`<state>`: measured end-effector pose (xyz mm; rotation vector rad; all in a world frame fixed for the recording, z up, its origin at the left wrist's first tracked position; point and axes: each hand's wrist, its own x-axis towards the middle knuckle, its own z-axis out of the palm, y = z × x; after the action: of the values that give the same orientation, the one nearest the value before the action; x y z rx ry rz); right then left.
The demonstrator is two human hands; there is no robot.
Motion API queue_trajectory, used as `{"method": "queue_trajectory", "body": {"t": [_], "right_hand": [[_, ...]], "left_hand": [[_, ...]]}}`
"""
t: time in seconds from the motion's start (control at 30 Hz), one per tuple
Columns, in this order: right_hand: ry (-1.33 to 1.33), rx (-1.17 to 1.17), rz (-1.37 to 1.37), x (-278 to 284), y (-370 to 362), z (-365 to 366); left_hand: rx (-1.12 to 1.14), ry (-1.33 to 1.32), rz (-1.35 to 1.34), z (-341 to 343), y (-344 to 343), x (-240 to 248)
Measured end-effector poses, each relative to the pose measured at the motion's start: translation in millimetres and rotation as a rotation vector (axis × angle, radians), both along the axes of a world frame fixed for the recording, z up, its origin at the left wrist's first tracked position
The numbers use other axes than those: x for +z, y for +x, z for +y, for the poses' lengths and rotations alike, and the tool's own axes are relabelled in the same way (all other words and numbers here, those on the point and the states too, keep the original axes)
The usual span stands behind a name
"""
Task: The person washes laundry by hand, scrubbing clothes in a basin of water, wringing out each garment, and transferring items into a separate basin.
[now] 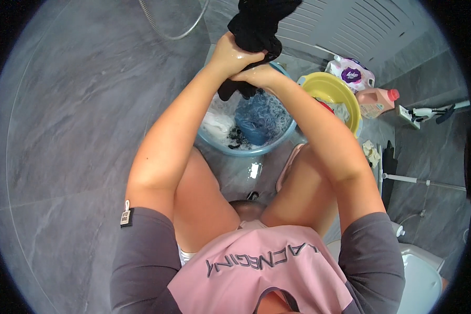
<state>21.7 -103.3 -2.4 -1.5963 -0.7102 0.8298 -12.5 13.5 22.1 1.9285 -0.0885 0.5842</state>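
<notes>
A black garment (259, 32) hangs bunched above a light-blue basin (246, 153), its exact kind unclear. My left hand (232, 55) wraps round it, wet with some suds. Just below, my right hand (257, 76) grips the same cloth, its fingers partly hidden behind the left hand and the folds. A lower end of the black cloth dangles below both hands, over the basin. In the basin's foamy water lie a blue cloth (257, 120), a white cloth (217, 124) and a small dark piece (236, 138).
Right of the basin stands a yellow tub (357, 107) with cloths in it. Beyond are a pink jug (374, 102) with a red cap and a white-and-purple package (349, 73). A slatted panel (345, 31) rises behind; a shower hose (178, 37) hangs at the back.
</notes>
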Motion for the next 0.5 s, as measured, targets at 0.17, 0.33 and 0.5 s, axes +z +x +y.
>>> {"method": "queue_trajectory", "body": {"t": [0.17, 0.33, 0.5], "right_hand": [[0.075, -0.02, -0.23, -14.5, -3.8, 6.6], [-0.004, 0.061, -0.651, -41.5, 18.6, 14.0], [0.059, -0.094, -0.775, -51.8, 24.1, 21.9]], "left_hand": [[0.191, 0.108, 0.105, -9.3, 0.7, -8.2], [0.366, 0.133, 0.055, -19.1, -1.2, -4.4], [0.344, 0.083, 0.032, -16.6, 6.0, -7.0]]}}
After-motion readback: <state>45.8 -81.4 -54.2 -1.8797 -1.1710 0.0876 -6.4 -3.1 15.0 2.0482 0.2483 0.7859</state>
